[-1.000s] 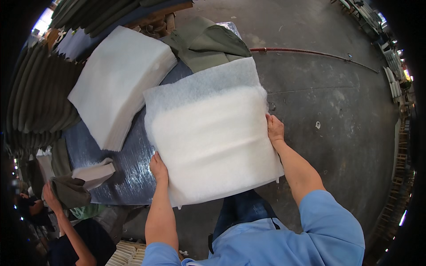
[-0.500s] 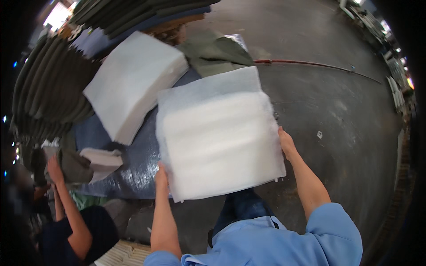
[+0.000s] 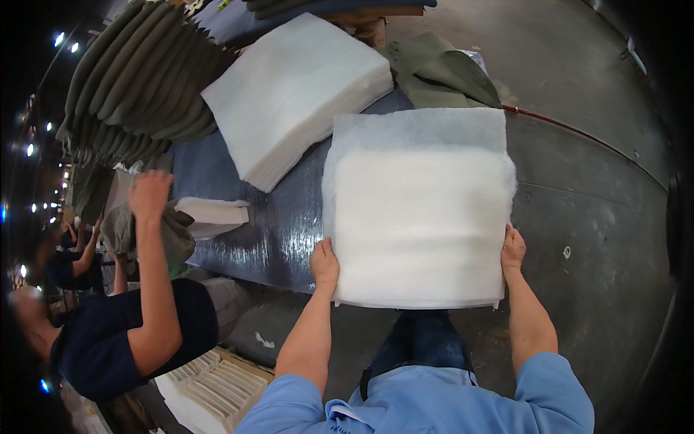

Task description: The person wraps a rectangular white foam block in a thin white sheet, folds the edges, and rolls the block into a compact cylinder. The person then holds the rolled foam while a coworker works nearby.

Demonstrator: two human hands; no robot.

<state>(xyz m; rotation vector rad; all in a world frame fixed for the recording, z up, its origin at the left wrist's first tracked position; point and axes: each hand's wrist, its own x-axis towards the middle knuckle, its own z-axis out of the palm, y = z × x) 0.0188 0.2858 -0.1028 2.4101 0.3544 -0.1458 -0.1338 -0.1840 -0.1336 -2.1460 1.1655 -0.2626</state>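
Note:
Between my hands is a thick white cushion pad point(image 3: 419, 231) with a thin, fluffy batting sheet point(image 3: 419, 130) showing past its far edge. My left hand point(image 3: 324, 264) grips the pad's left side near the front corner, thumb upward. On the opposite side, my right hand point(image 3: 513, 249) has its fingers curled around the edge. The pad lies nearly level in front of my body, by the right end of the blue-covered table point(image 3: 267, 253). Its underside is hidden. A thick stack of white batting sheets point(image 3: 303, 87) rests on the table beyond my left hand.
Olive-grey covers point(image 3: 144, 79) stand in a tall pile at far left; another olive cloth point(image 3: 441, 76) lies beyond the pad. At left a co-worker point(image 3: 137, 333) handles a cover over a white insert point(image 3: 213, 215). Below is a box of white pads point(image 3: 217, 390). A red hose point(image 3: 578, 130) crosses the floor.
The pad has straightened from a tilt, and its near edge is now almost level. My view has shifted left, showing more of the co-worker, whose hand has lifted. Both my hands keep their grip.

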